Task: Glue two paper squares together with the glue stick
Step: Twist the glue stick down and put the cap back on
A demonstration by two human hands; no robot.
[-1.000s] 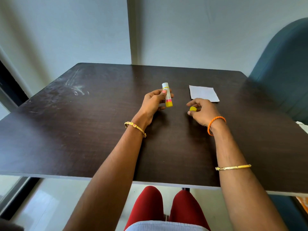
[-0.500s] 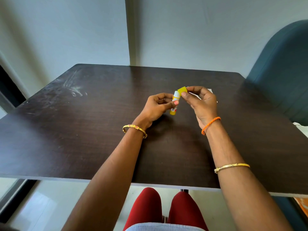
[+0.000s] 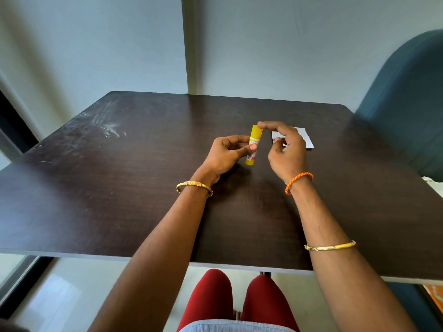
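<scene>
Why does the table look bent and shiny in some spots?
Head view: the wide-angle lens bows the table, so its near edge curves; soft light puts a pale sheen on its far left, showing white smudges; the hands cast a faint shadow below them; the glue stick and paper look sharp.

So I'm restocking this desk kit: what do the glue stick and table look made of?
Glue stick: seemingly smooth yellow plastic, with a printed label. Table: probably dark wood-grain laminate, matte, with pale scuffs and a light edge.
</scene>
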